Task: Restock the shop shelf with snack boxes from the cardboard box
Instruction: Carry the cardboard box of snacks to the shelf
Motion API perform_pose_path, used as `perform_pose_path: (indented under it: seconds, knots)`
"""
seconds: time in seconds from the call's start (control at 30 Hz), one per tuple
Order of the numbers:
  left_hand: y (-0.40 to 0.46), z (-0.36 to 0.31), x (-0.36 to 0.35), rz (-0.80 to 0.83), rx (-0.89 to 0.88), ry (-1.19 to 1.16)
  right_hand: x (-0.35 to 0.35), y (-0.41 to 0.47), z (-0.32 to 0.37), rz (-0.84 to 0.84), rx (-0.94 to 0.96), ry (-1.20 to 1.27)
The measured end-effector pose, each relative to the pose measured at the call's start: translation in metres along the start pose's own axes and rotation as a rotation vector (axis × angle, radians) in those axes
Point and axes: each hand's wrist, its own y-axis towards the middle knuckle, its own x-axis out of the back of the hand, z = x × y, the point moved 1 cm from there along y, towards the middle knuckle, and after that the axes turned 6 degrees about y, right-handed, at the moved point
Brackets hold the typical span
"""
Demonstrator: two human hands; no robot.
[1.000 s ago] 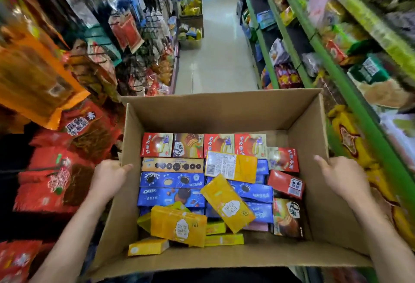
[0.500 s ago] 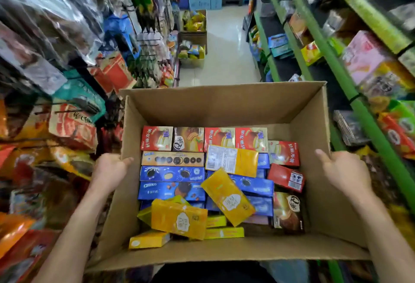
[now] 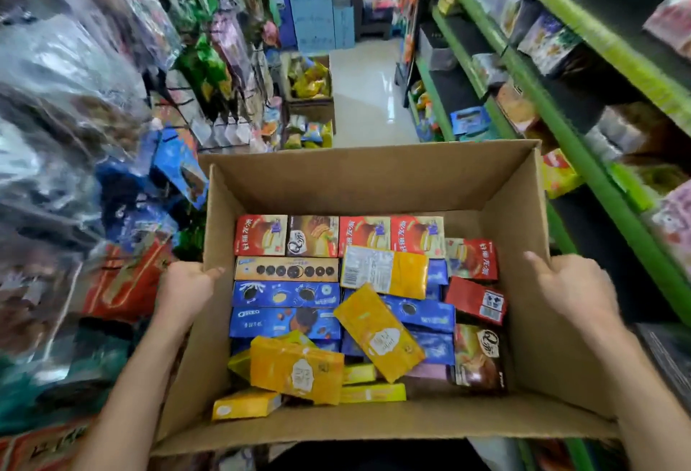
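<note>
Head view: left hand (image 3: 189, 289) and right hand (image 3: 577, 289) grip the box (image 3: 374, 186) by its side walls, thumbs inside, snacks (image 3: 286, 293) loose within. Best kept level approaching the shelf (image 3: 583, 156).

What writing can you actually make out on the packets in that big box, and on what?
"OREO": on the blue snack box in the left stack inside the cardboard box.
A large "Q" with a character I cannot make out: on the brown box in the far row.
Chinese characters on the red boxes: too blurred to quote.
Print on the yellow boxes, the barcode label and the shelf goods: too small or blurred.
</note>
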Motion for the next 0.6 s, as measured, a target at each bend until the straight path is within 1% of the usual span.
perform_pose_path:
  seconds: [0.07,0.2,0.3,0.4,0.53,0.6]
  knots:
    - [0.045,-0.03,-0.012,0.002,0.025,-0.016,-0.005,0.051,0.024,0.004,0.011,-0.004]
    - [0.135,-0.092,-0.036,0.005,0.0,0.106,-0.016,0.166,0.07,0.012,0.036,-0.018]
    - [0.193,-0.142,-0.049,-0.01,0.01,0.099,-0.015,0.247,0.109,0.035,0.077,-0.029]
    - [0.243,-0.187,-0.06,-0.019,0.012,0.149,-0.01,0.324,0.146,0.034,0.095,-0.067]
    - [0.304,-0.237,-0.071,-0.083,0.102,0.07,-0.007,0.42,0.204,0.029,0.115,-0.131]
    - [0.339,-0.255,-0.08,-0.077,0.136,0.017,-0.01,0.467,0.234,0.044,0.151,-0.138]
